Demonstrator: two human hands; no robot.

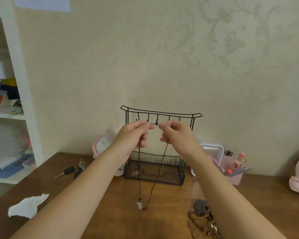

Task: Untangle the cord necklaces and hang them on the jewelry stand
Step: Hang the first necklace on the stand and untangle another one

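Counts on and above the desk (162, 221)

One wire jewelry stand (160, 113), far middle; one cord necklace (139, 187), pinched by two grips, the left grip (136, 133) and the right grip (178, 135); one tangled heap of cords (204, 219), near right; one bunch of keys (72, 169) and one crumpled paper (27, 206), left; two pink-lidded boxes, the left box (102, 144) and the right box (212, 150), flanking the stand; one pink organiser (231, 171), right.

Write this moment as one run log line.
left hand: pinches cord necklace | right hand: pinches cord necklace | place: before jewelry stand | remaining: tangled pile on table
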